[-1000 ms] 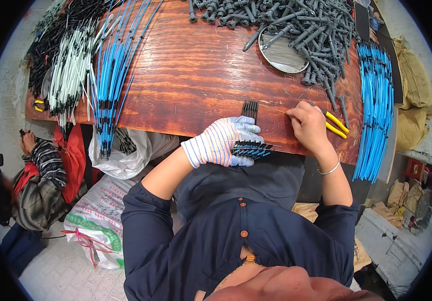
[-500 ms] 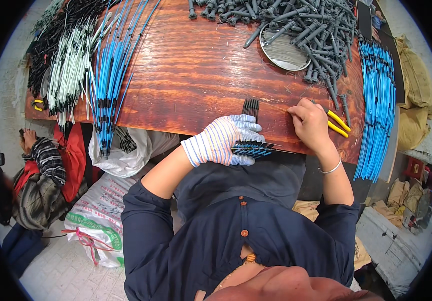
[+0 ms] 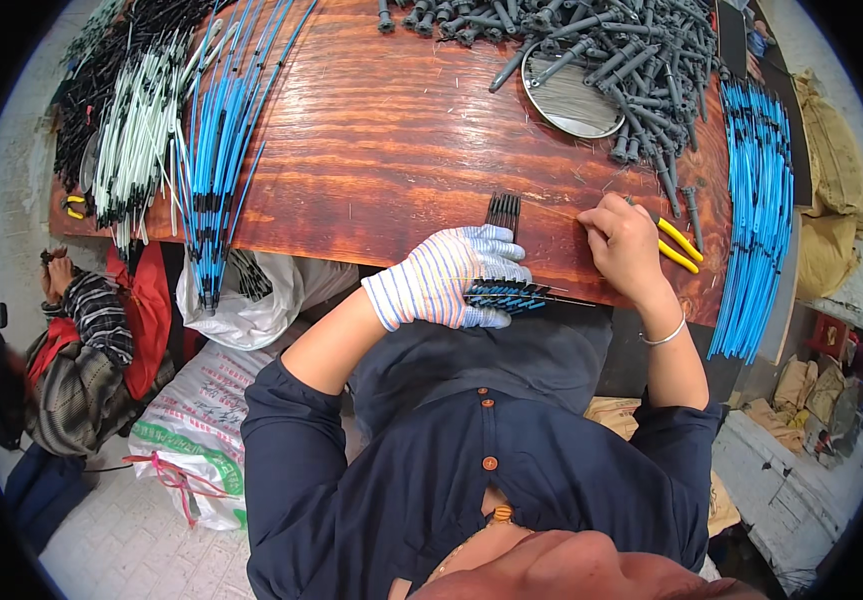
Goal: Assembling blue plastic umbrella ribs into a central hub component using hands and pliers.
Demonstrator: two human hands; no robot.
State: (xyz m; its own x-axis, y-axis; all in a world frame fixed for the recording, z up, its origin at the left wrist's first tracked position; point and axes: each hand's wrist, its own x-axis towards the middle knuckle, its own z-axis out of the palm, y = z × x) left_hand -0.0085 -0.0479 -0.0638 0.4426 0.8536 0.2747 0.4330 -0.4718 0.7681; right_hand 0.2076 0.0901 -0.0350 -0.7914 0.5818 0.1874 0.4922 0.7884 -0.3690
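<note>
Cloth of the dark navy shirt [image 3: 381,470], matte and softly creased, fills the near view, closed by round orange-brown buttons. Beyond it, the left hand [image 3: 441,278], in a knitted glove with fine stripes, is clamped around a bundle of thin rods [image 3: 503,212] at the near edge of the table [image 3: 401,130]. The bundle's long axis runs roughly away from the body: slim black ends point out over the wood, blue lengths show beneath the gloved fingers. From the bare right hand [image 3: 623,245], the bundle lies to the left and well apart; the gloved hand is the nearer one. The right hand is curled, thumb close to the fingertips; whether they pinch something fine, I cannot tell. Just beside it lie pliers [image 3: 679,245] with smooth yellow handles, their head partly hidden. The tabletop is reddish-brown, glossy, streaked with grain. Farther out, a round metal dish [image 3: 576,112] holds hair-thin wires, half-bordered by a heap of dull grey ribbed tubes [image 3: 641,55]. Slender blue rods [image 3: 756,210] lie at the right edge; white rods [image 3: 141,130] fan out at far left
</note>
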